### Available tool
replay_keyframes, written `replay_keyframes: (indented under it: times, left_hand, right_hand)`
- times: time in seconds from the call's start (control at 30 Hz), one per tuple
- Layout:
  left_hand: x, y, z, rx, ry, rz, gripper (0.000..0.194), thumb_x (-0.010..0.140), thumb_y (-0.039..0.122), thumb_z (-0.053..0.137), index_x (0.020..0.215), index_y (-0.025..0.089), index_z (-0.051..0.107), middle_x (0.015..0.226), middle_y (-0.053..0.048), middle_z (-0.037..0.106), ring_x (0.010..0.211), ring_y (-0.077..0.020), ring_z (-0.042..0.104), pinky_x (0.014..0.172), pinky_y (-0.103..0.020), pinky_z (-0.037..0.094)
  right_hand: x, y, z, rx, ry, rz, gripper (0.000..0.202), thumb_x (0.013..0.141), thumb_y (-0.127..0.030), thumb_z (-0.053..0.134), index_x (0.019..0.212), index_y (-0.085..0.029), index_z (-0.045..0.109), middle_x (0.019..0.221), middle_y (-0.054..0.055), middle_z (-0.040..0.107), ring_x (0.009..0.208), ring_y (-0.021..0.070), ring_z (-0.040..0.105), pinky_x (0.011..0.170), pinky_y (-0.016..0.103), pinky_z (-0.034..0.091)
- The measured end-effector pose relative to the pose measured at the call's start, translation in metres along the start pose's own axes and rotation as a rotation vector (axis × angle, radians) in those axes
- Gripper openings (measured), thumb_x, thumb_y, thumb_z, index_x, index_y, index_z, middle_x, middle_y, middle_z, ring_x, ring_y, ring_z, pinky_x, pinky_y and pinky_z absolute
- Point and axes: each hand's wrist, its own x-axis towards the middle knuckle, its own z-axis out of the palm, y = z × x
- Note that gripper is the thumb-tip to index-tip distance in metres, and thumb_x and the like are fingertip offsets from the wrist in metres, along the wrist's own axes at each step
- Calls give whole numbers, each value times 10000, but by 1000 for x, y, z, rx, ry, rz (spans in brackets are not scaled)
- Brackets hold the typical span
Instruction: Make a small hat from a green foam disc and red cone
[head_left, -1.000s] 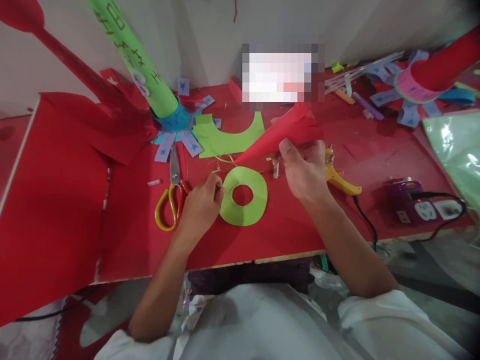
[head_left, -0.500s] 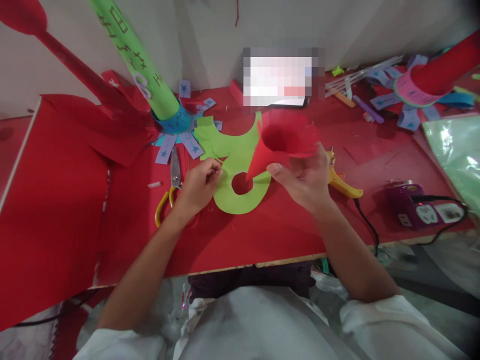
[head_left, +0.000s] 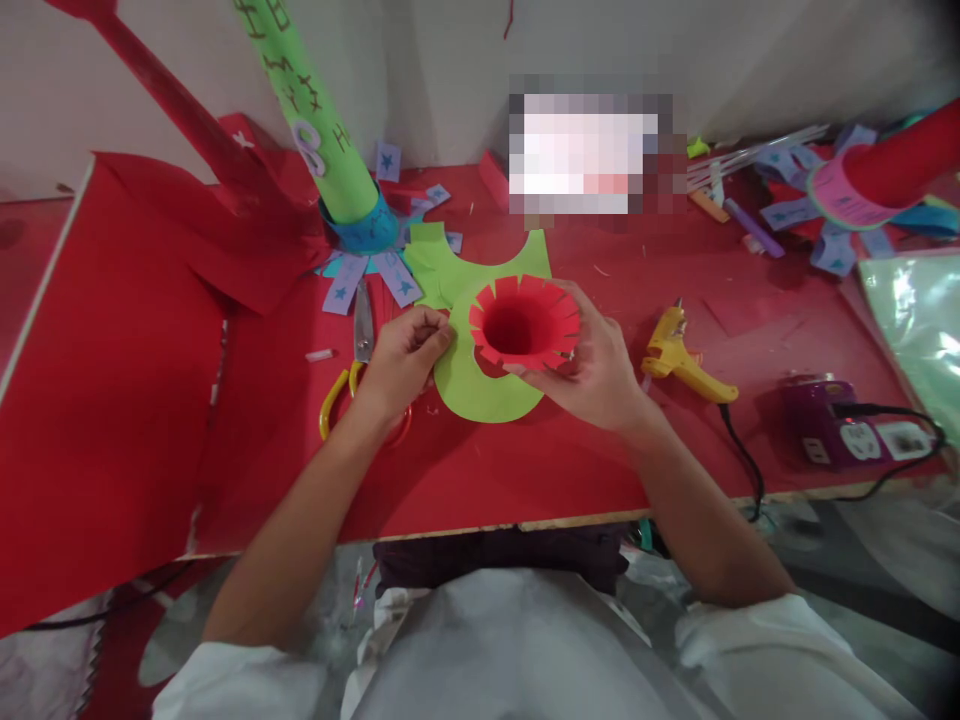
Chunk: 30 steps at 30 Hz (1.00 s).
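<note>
My right hand (head_left: 604,365) grips a red paper cone (head_left: 525,325) by its side. Its wide mouth faces up toward me, and the rim is snipped into small flaps all round. Beneath it lies a lime-green paper cutout (head_left: 487,400) with a round hole, which the cone partly covers. My left hand (head_left: 409,360) is closed in a pinch at the left edge of the green cutout; its fingertips seem to hold that edge. Yellow-handled scissors (head_left: 363,325) lie just left of my left hand, partly hidden by it.
A yellow glue gun (head_left: 686,360) lies right of my right hand, its cord running to a purple power box (head_left: 814,425). A green paper tube (head_left: 322,130) with a blue base stands back left. Red sheets (head_left: 127,370) cover the left side. A pink-collared red tube (head_left: 855,190) is at right.
My right hand has brought the cone left and down over the green cutout's hole. The cone's mouth has turned to face me more. My left hand stays at the cutout's edge.
</note>
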Motion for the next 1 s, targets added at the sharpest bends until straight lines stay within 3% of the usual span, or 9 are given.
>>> replay_keyframes:
  times: [0.23,0.43,0.67,0.8,1.0]
  left_hand:
    - [-2,16,1,6,50,6,184,874,322,754,836,225,601,620,64,514,440,-54,372,380,-194,262]
    - [0,20,-2,11,77,48,178,877,325,769,842,233,620,589,71,507,403,-53,380,367,-201,284]
    - [-3,26,2,-73,52,28,169,880,311,769,841,229,627,590,71,512,402,-47,363,358,-203,244]
    - [-2,35,4,-85,55,39,206,881,316,784,819,226,610,588,72,501,395,-46,360,349,-205,231]
    - [3,37,5,-48,84,42,177,907,292,758,847,226,606,606,73,506,387,-37,351,340,-198,226]
  right_hand:
    - [8,1,-6,-145,2,-101,560,963,-533,772,1461,-342,601,1544,104,666,1554,403,524,1270,714,456]
    - [11,7,-8,-198,7,-125,558,945,-623,770,1421,-373,620,1677,66,539,1679,421,315,1334,763,317]
    - [11,8,-6,-203,-4,-95,572,927,-669,770,1397,-374,630,1700,63,506,1690,421,278,1353,759,282]
    - [14,6,-9,-263,27,-133,566,926,-633,788,1389,-353,622,1685,95,525,1673,395,321,1365,693,325]
    - [15,0,-12,-232,24,-98,560,930,-570,809,1416,-374,614,1693,65,514,1677,408,314,1378,708,288]
